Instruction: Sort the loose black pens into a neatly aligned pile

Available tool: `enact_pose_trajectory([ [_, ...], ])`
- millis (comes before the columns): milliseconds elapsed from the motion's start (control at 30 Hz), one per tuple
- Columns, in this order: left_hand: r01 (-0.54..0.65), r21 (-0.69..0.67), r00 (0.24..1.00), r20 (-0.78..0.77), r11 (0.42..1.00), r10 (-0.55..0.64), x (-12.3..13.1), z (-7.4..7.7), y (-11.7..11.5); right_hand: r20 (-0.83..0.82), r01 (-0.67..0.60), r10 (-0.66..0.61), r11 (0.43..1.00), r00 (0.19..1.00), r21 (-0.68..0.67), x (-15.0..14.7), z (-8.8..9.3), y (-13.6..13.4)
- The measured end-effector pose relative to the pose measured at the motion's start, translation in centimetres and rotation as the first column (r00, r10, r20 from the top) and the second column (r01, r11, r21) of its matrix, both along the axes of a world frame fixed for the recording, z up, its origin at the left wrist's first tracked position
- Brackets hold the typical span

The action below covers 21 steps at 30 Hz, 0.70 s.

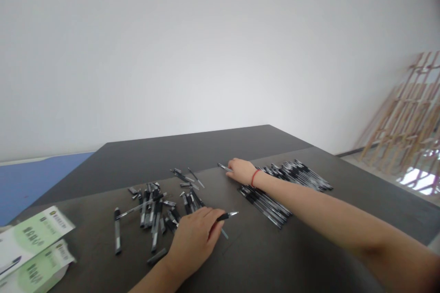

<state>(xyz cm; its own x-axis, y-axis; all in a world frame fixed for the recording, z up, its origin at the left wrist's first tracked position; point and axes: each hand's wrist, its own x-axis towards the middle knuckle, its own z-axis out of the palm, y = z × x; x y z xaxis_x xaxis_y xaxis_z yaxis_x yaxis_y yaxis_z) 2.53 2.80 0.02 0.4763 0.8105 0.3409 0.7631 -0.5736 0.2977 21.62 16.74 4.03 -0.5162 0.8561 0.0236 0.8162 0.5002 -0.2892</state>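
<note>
My left hand [197, 233] is closed around a black pen [225, 216], its bare pointed tip facing right. A thin clear piece [224, 233] shows just below those fingers; whether they touch it cannot be made out. Farther off, my right hand [242, 171], with a red cord on the wrist, has its fingers closed on a slim pen [224, 166] whose end sticks out to the left. Under and beside the right wrist lie rows of clear pens with black grips [264, 206]. Left of my left hand is a loose pile of black pen parts and caps [151, 206].
Green and white packets [37, 238] lie at the table's left front. A second row of pens [302, 175] sits beyond my right forearm. The dark table [192, 146] reaches toward a white wall. Wooden racks [409, 105] stand on the floor to the right.
</note>
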Motion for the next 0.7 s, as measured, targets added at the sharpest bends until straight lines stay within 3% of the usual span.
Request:
enact_pose_trajectory([
  [133, 0.012, -0.001, 1.000, -0.015, 1.000, -0.012, 0.2, 0.2, -0.1, 0.037, 0.000, 0.000, 1.000, 0.999, 0.012, -2.2, -0.4, 2.6],
  [267, 0.035, 0.004, 0.999, -0.003, 0.999, -0.035, 0.5, 0.2, -0.2, 0.104, 0.005, -0.005, 1.000, 0.995, 0.001, -4.4, -1.3, 3.3],
  [467, 0.090, 0.022, 0.994, 0.057, 0.996, -0.091, 0.5, 0.3, -0.6, 0.126, -0.053, 0.051, 0.998, 0.991, 0.015, -7.2, -2.5, 1.1],
  [700, 0.125, 0.041, 0.984, 0.121, 0.991, -0.130, 0.2, 0.3, -0.5, 0.084, -0.143, 0.134, 0.985, 0.987, 0.100, -9.1, -1.3, 0.1],
])
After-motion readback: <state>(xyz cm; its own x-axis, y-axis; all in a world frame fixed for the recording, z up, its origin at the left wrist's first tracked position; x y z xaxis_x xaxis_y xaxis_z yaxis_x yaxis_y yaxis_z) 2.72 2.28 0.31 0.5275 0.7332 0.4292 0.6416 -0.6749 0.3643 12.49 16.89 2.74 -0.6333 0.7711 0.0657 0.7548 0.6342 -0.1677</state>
